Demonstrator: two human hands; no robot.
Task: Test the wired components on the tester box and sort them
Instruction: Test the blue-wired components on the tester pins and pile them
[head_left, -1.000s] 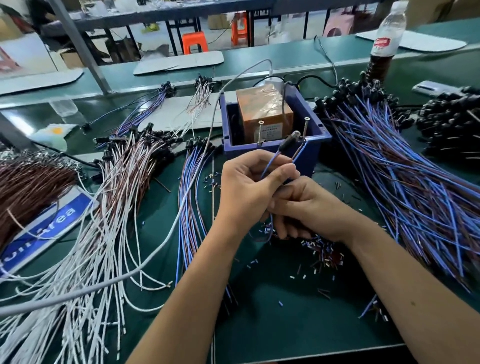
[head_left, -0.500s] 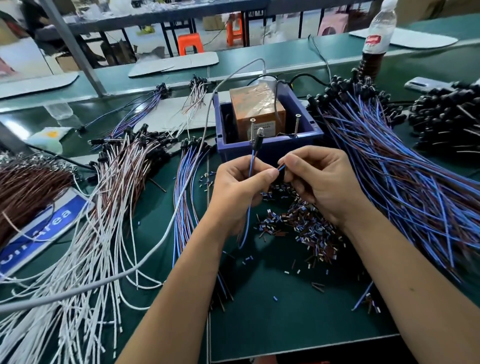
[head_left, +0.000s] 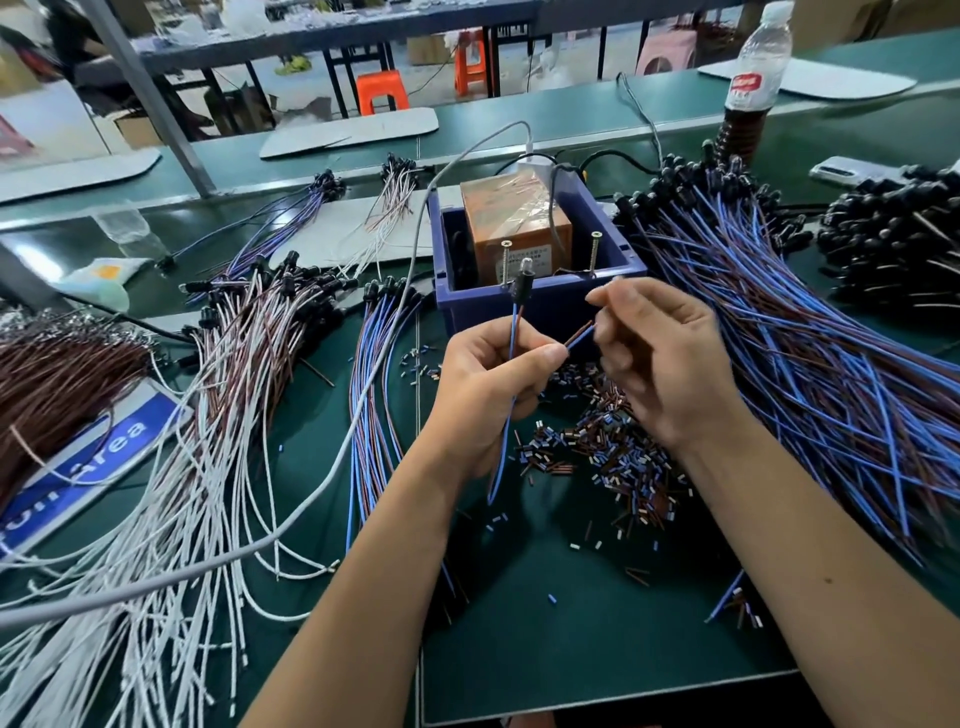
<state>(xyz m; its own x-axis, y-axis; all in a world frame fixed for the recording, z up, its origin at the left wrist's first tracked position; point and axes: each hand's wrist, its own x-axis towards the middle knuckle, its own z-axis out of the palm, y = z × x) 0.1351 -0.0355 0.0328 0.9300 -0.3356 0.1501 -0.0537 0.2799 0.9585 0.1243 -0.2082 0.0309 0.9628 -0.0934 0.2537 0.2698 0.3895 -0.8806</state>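
We reach both bare forearms in from below, hands meeting at centre. Our left hand (head_left: 493, 384) is curled, thumb pressed against the forefinger in a pinch. Our right hand (head_left: 660, 358) sits just beside it, slightly higher, fingers bent, thumb and forefinger tips drawn together.

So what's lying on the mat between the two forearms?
In the head view, a heap of cut insulation bits on the green mat, between the left hand and right hand.
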